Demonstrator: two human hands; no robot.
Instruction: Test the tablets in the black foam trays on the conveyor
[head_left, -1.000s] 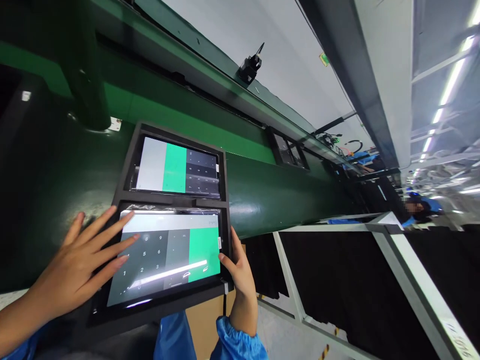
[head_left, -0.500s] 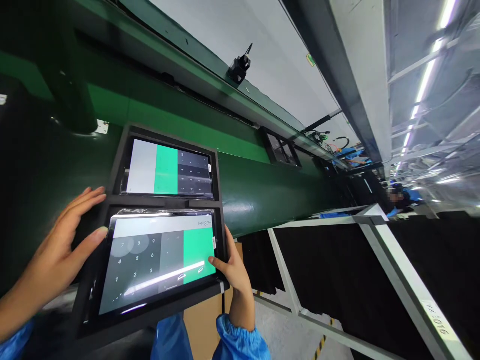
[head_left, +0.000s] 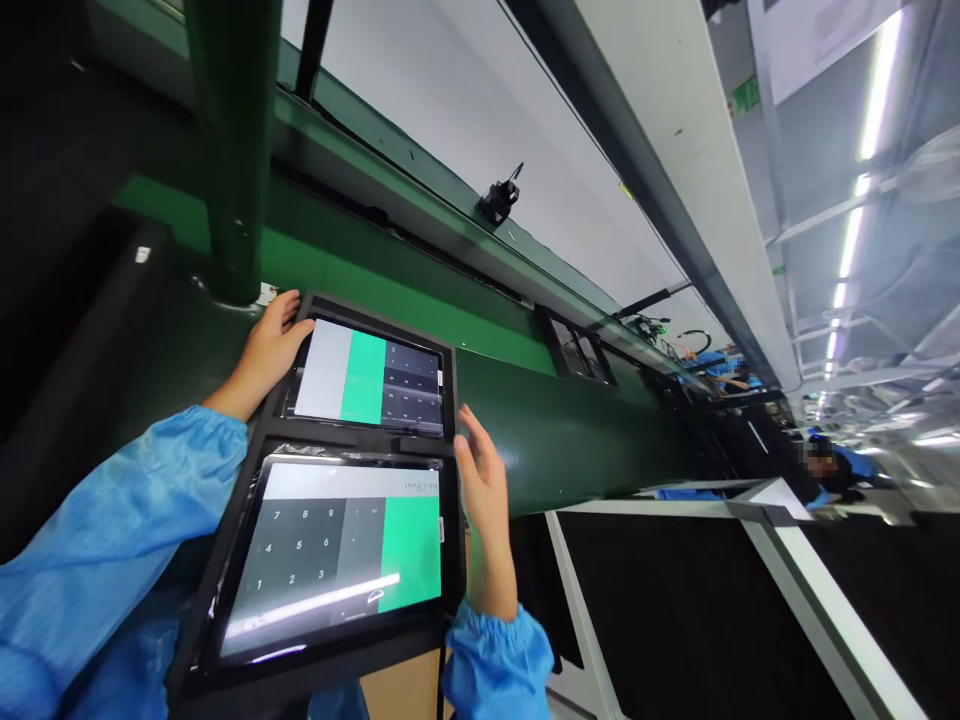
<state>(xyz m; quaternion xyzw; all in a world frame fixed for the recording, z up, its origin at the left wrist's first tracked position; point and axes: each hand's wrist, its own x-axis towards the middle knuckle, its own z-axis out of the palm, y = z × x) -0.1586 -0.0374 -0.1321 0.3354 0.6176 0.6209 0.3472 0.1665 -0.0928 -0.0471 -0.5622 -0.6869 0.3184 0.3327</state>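
A black tray (head_left: 450, 470) lies on the green conveyor belt (head_left: 570, 430) and holds two lit tablets. The near tablet (head_left: 337, 550) shows a grey keypad and a green block. The far tablet (head_left: 367, 378) shows white, green and dark areas. My left hand (head_left: 270, 345) reaches to the far tablet's left edge, fingers curled on the tray rim beside it. My right hand (head_left: 480, 480) hovers at the tray's right side, fingers stretched out, holding nothing.
A green post (head_left: 232, 150) stands just behind my left hand. Another black tray (head_left: 577, 345) sits farther along the belt. A black sensor (head_left: 499, 198) is mounted on the belt's far rail. People in blue (head_left: 832, 460) work at the far right. A white frame (head_left: 675, 600) stands below the belt.
My left hand left the near tablet and moved up to the far tablet's left edge. My right hand let go of the near tablet's right edge and rose beside the tray.
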